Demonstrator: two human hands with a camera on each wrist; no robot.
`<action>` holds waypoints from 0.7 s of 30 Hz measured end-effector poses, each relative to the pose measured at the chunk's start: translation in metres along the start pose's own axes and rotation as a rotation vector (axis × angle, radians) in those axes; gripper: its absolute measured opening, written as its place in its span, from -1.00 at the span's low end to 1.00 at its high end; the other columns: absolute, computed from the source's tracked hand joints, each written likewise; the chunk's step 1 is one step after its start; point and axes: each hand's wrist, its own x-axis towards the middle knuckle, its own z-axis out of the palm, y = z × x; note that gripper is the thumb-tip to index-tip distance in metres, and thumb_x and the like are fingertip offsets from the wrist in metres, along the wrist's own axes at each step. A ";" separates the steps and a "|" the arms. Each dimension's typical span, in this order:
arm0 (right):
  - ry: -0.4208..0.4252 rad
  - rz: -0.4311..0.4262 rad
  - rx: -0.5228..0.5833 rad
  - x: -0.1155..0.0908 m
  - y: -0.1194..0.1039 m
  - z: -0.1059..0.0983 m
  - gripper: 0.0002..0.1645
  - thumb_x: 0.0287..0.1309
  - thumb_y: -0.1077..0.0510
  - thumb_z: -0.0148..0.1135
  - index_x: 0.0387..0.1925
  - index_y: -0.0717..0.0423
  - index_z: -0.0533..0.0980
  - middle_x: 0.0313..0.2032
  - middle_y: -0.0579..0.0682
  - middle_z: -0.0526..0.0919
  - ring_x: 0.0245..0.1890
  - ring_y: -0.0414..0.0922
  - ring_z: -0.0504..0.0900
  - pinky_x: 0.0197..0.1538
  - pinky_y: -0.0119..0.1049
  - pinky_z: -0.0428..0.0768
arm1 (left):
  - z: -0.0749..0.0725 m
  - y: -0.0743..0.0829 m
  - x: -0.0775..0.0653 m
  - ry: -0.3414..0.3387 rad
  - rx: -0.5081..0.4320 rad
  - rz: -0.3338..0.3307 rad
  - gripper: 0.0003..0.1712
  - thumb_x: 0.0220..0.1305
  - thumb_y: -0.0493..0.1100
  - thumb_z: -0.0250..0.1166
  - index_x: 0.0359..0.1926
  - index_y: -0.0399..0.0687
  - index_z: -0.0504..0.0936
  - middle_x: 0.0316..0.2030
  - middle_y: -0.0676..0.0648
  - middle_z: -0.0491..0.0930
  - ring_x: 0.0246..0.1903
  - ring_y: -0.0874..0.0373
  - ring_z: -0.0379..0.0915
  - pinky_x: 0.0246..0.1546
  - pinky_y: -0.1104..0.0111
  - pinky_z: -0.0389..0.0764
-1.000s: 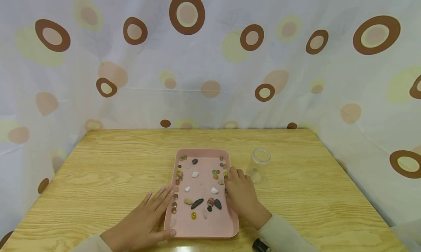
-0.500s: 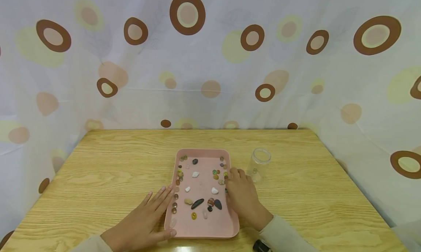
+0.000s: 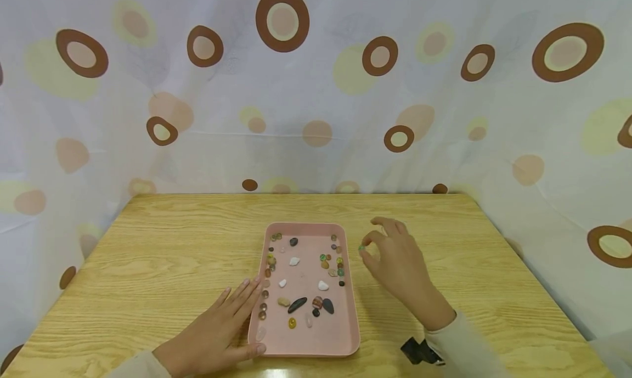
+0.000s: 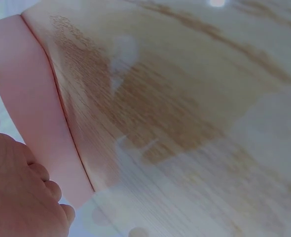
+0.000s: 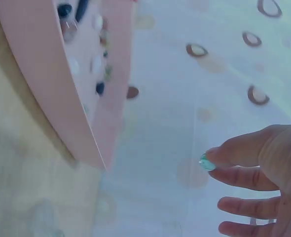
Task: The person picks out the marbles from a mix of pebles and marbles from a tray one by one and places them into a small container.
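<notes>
Here's a green stone being pinched in the R hand, btwn thumb and index, held over the desk just off the tray's right edge, nearer its far right corner; other fingers are spread, nothing gripped by them. L hand is laid flat-ish, fingers straight at the tray, left edge touched, thumb at the near left corner, so steadying is prob. being done. Step in hand, by the look of it: one stone being carried clear of the tray. Next move prob. calls for a firm but light pinch, as so small and slick a piece could be squeezed out. Materials, quick: tray's matte pink, prob. plastic, w/ rounded corners and low walls; green stone looks glassy, translucent. Mid-tray, chunky white stones are seen; toward the near edge, a long black stone, tapered at both ends, w/ a striped brown stone and a flat dark oval to its right. A shiny yellow bead is set nearer still. Desk's pale wood-grain w/ some gloss.
</notes>
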 end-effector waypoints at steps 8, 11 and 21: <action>0.121 0.077 -0.011 0.007 0.044 -0.021 -0.86 0.03 0.21 0.40 -0.39 0.23 0.65 0.05 0.30 0.52 0.07 0.33 0.41 -0.05 0.20 0.49 | 0.000 0.001 0.001 0.000 0.003 -0.006 0.06 0.27 0.43 0.01 0.49 -0.18 -0.04 0.50 -0.11 -0.11 0.47 -0.05 -0.18 0.37 -0.07 0.02; 0.111 0.085 -0.018 0.006 0.054 -0.020 -0.85 0.03 0.21 0.40 -0.39 0.24 0.65 0.04 0.33 0.52 0.06 0.35 0.40 -0.05 0.22 0.48 | 0.000 0.002 0.001 -0.002 0.000 -0.004 0.07 0.26 0.43 0.03 0.49 -0.18 -0.04 0.50 -0.11 -0.12 0.46 -0.05 -0.17 0.37 -0.06 0.05; 0.002 0.132 -0.025 0.005 0.063 -0.013 -0.82 0.11 0.16 0.35 -0.34 0.23 0.66 0.09 0.32 0.49 0.10 0.36 0.36 -0.01 0.23 0.45 | 0.000 0.003 0.001 -0.007 -0.002 -0.015 0.08 0.25 0.45 0.02 0.49 -0.20 -0.03 0.50 -0.12 -0.12 0.47 -0.05 -0.19 0.37 -0.07 0.01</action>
